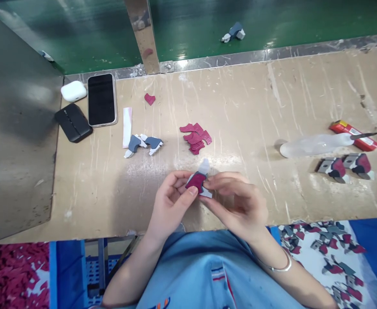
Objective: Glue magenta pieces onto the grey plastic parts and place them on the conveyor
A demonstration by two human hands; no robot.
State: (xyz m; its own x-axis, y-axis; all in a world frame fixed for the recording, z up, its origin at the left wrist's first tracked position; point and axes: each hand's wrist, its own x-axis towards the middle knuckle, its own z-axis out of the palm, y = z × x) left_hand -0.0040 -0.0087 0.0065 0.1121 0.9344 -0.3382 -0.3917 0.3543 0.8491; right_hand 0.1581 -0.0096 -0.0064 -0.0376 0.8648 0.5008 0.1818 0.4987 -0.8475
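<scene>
In front of my body, both hands pinch one small grey-and-white piece with a maroon patch (195, 182) on its face. The thumb of my left hand (174, 198) presses on the patch from the left. From the right, my right hand (238, 199) grips the piece's edge between thumb and fingertips. A pale tab sticks up from its far end. Just beyond lies a small pile of maroon cut pieces (196, 137). To the left rest two grey-and-white pieces (143, 143) without maroon, and a single maroon piece (150, 99) lies farther back.
A phone (101, 99), a white earbud case (74, 91) and a black box (74, 122) sit at the left. Right are a translucent bottle (315, 145), a red box (354, 135) and two patched pieces (345, 166). Bins with maroon pieces (17, 274) and patched pieces (330, 257) flank me below the table. Behind is a green belt (191, 32).
</scene>
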